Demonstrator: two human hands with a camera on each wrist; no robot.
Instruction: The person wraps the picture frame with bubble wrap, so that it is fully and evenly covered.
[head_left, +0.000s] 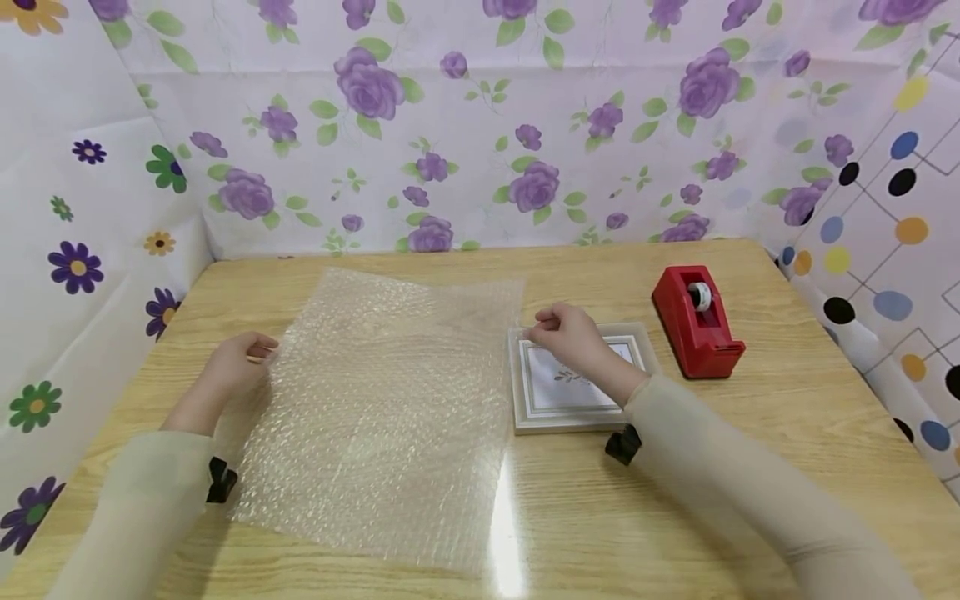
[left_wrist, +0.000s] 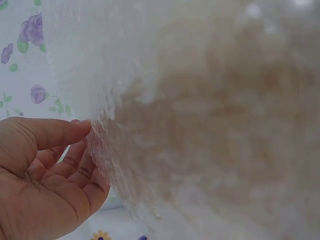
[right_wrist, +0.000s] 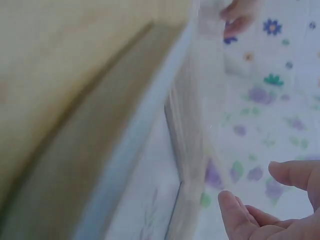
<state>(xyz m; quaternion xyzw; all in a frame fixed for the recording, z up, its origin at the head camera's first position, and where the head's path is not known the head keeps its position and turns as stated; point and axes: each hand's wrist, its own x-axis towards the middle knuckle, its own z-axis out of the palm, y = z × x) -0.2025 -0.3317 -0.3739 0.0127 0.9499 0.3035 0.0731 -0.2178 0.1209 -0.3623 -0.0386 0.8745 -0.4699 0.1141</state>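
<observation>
A clear sheet of bubble wrap lies across the wooden table, a little raised at its left side. My left hand pinches its left edge; in the left wrist view the thumb and fingers meet at the wrap's rim. To the right of the sheet lies a pale picture frame with a leaf print, its left side close to the wrap's right edge. Over the frame's upper left part hovers my right hand. Its thumb and forefinger stand apart in the right wrist view, with nothing seen between them.
A red tape dispenser with a roll of tape stands at the right, beyond the picture frame. Flowered cloth hangs behind the wooden table, and patterned sheets close off both sides. Black wrist mounts sit under both sleeves.
</observation>
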